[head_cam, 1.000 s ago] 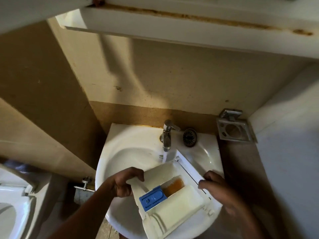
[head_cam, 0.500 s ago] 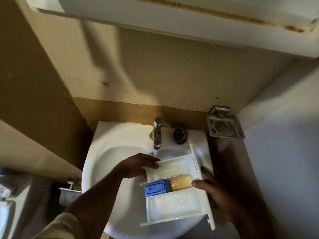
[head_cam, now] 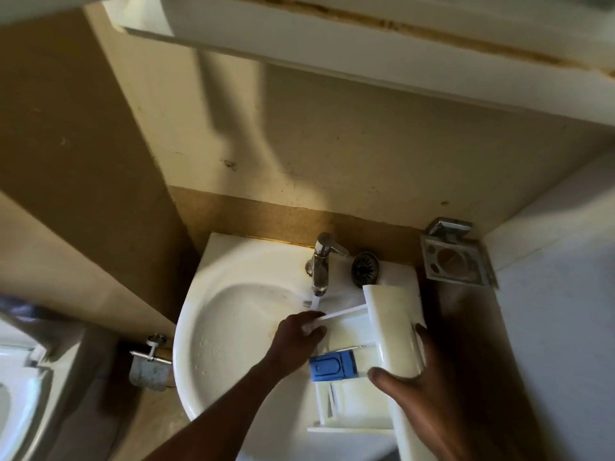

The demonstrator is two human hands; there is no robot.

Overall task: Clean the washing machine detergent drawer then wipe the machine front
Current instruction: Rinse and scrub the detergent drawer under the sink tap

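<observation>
Drawer [head_cam: 349, 331] lies crosswise below tap [head_cam: 321, 261], left hand [head_cam: 299, 337] pinching rear rail [head_cam: 336, 317] by the stream [head_cam: 314, 299], right hand [head_cam: 422, 394] clasping front panel [head_cam: 389, 321].

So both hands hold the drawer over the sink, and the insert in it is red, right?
No: the insert is blue, not red, as the head view shows. The rest stands: the left hand and right hand both hold the drawer over the sink.
</observation>
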